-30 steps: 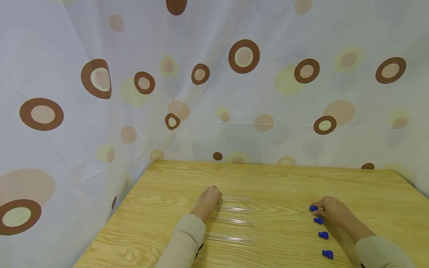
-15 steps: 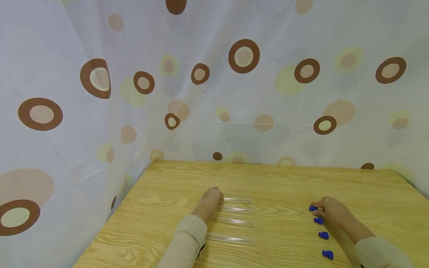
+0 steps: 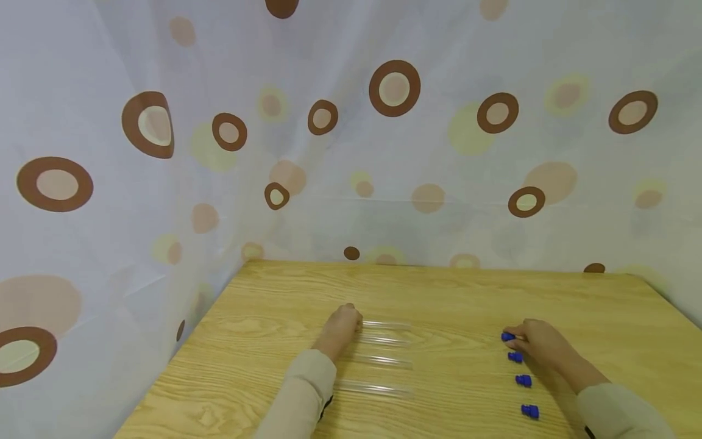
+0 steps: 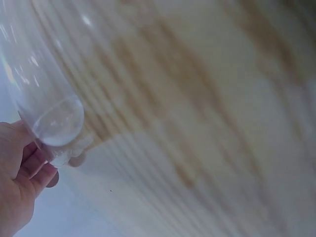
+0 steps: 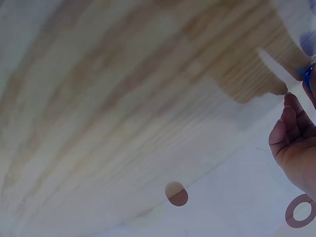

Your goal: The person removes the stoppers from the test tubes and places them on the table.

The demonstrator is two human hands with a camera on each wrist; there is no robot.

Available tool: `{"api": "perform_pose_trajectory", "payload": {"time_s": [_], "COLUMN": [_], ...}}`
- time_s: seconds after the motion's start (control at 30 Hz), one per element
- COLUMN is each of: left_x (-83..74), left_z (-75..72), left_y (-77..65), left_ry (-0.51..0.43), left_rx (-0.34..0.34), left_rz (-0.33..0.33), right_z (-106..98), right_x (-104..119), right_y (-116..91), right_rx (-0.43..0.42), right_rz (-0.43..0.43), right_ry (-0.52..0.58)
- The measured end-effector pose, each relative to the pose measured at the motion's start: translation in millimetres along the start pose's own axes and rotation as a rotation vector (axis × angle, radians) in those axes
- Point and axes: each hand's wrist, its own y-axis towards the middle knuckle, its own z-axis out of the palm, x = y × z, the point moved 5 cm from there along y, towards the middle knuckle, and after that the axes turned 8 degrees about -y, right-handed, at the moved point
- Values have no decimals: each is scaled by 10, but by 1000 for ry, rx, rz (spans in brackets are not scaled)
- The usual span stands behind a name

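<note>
My left hand (image 3: 340, 329) grips the left end of the farthest clear test tube (image 3: 388, 325), which lies crosswise on the wooden table. In the left wrist view, a tube's rounded end (image 4: 59, 121) fills the near left, and the fingers (image 4: 42, 177) of that hand are at a clear tube end behind it. Across the table, my right hand (image 3: 540, 342) pinches the farthest blue stopper (image 3: 507, 336) between thumb and finger. Only a sliver of blue stopper (image 5: 309, 74) shows in the right wrist view, beside the right hand's fingers.
More clear test tubes lie parallel in front of the held one, the nearest tube (image 3: 375, 388) partly behind the left sleeve. Further blue stoppers (image 3: 523, 381) form a column towards me at the right. A dotted curtain (image 3: 395, 207) borders the wooden table (image 3: 455, 292) behind and at left.
The farthest tube and my left hand have shifted very slightly right since the first frame. The head view has turned a little. My right hand keeps its pinch on the blue stopper.
</note>
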Motion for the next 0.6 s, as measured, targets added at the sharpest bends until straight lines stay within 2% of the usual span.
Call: {"api": "perform_pose_trajectory", "payload": {"time_s": [0.27, 0.4, 0.6], "left_x": [14, 14, 17], "left_z": [-18, -24, -19], "left_y": [-14, -19, -4], "left_ry": [-40, -23, 13], "left_rx": [27, 35, 37], "left_rz": [-42, -52, -39], "right_z": [6, 11, 51], "right_x": [0, -1, -30], "right_y": [20, 19, -1], "right_rx": [-11, -10, -6], "right_rz": [-18, -23, 13], "right_ry": [-16, -30, 3]}}
